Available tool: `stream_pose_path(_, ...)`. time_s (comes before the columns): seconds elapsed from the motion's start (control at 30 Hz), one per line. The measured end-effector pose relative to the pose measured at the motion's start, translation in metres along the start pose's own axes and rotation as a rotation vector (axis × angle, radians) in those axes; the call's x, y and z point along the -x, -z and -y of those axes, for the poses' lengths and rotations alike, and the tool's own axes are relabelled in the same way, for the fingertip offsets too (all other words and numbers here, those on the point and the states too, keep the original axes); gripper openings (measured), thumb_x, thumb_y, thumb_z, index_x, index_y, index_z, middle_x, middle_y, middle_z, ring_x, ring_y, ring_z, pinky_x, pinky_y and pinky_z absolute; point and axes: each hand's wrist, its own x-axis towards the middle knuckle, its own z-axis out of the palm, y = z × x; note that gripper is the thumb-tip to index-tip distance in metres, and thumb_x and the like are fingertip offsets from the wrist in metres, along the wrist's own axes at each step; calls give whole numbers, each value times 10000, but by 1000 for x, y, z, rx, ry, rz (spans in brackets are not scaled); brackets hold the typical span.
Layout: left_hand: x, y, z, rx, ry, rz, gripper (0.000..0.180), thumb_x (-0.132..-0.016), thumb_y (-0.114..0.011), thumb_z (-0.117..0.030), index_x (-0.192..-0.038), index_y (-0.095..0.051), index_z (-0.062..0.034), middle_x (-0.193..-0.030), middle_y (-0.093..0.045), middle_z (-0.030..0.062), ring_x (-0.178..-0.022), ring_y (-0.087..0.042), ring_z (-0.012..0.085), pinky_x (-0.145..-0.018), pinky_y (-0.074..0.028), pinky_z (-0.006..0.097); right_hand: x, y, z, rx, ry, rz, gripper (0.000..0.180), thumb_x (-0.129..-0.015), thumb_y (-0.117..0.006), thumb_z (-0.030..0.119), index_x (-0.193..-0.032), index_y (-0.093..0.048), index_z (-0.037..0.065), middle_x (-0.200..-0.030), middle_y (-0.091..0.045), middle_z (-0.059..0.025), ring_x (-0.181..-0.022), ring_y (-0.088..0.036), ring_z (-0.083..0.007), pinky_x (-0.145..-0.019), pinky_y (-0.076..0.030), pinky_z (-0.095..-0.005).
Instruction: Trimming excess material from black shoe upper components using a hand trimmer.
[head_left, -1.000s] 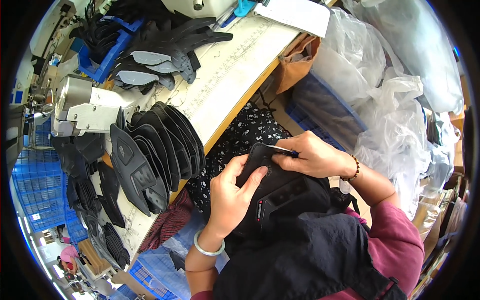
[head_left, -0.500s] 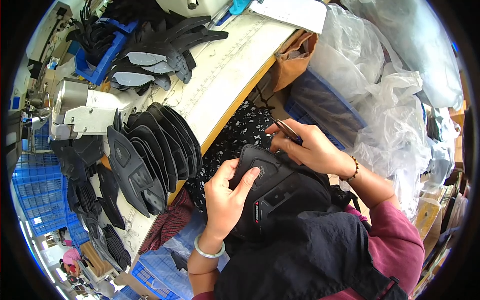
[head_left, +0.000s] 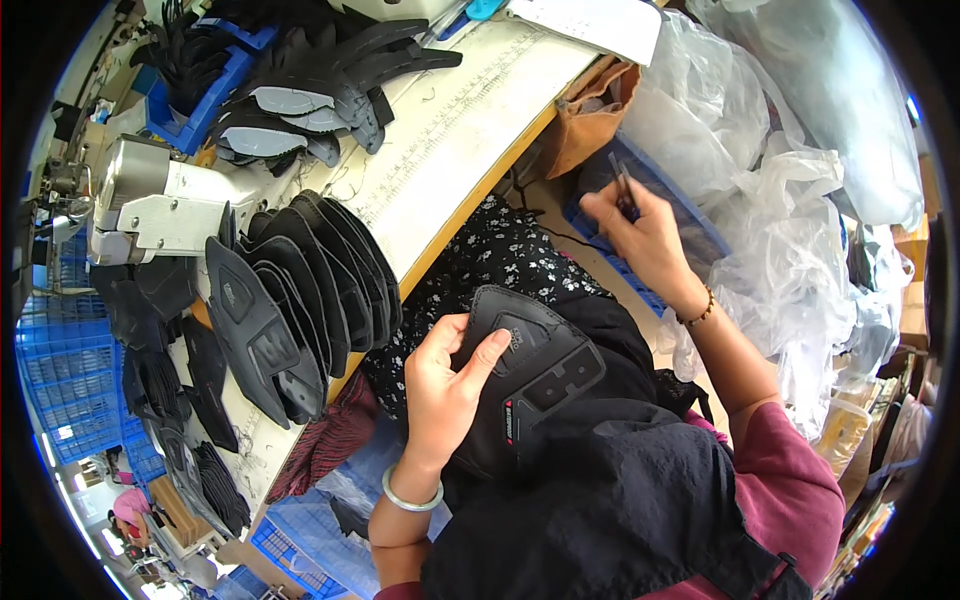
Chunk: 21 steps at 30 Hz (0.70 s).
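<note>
Left hand (head_left: 440,390): grip pinches the left edge of a black moulded panel with raised patches and a small red-marked tag (head_left: 540,362), thumb on top, fingers curled beneath. Panel lies over the lap, beside black floral cloth (head_left: 455,265). Right hand (head_left: 645,235): well apart from panel, grip closed round a slim dark metal two-pronged tool (head_left: 623,182), tips upward, near a blue plastic crate (head_left: 640,283). White bench with yellowish edge (head_left: 425,180) carries an upright row of curved black panels (head_left: 305,300).
</note>
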Motion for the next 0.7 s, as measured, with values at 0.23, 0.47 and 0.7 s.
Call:
stream_pose_path(0.23,1,-6,-5,-105,-40,-39,169,-861,-666,-94,-925,-598,46,-785,-656,40,-711,-562,45,-649,-450,194,44,-7,25,165,126,537,210,-815,-659,157,-898,-590,-23,-774,-628,-163,-740,-636,-283,-676,-493,-354)
stream_pose_path(0.47,7,-8,-5,-119,-57,-113,162,-861,-665,-87,-924,-598,46,-762,-635,29,-701,-545,48,-643,-449,194,24,-3,-33,400,240,64,140,-818,-616,94,-861,-534,-11,-783,-607,-186,-755,-619,-326,-670,-489,-374)
stream_pose_path(0.7,5,-4,-5,-186,-72,-106,149,-861,-665,-84,-906,-597,40,-755,-628,26,-671,-522,40,-618,-431,188,39,5,11,44,-239,488,234,-823,-692,187,-879,-601,-21,-699,-581,-111,-655,-542,-102,-616,-461,-290)
